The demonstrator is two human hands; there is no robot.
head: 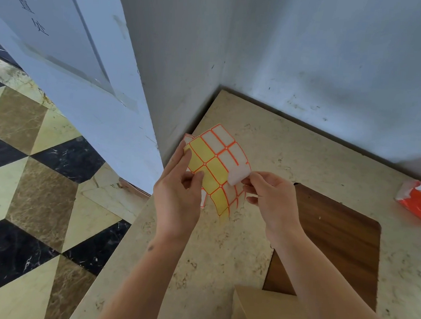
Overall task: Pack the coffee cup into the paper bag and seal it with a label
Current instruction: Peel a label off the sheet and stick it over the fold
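Bottom centre of frame: top of the paper bag [268,313], brown, partly cut off by the lower edge and crossed by the right forearm. Coffee cup not in view; prob. already inside the bag, but can't tell from here. Bag sits on the marble-look counter [196,270], just beside a dark wood board [335,242] at lower right.

Mid-frame, both hands up over the counter. Left hand [177,194] grips the label sheet [216,169] by its left edge, thumb on top and fingers behind, so the sheet bows upward. Sheet shows orange-bordered cells; several yellow ones look like bare backing w/ labels gone, white ones remain at the top. Right hand [269,200] pinches a white label [238,173] at the sheet's right edge between thumb and forefinger, label partly lifted off the backing.

Step in hand, by judgement: peeling one label free. To do it well: peel slow and low along the backing, keep left grip firm so the sheet doesn't flap, touch only one corner of the adhesive, don't let the label curl onto itself.

Far right, mid-height: a blurred orange-and-white object [420,204] on the counter, can't ID. Beyond: grey wall corner [285,65] in upper frame; patterned tile floor [29,171] at left.
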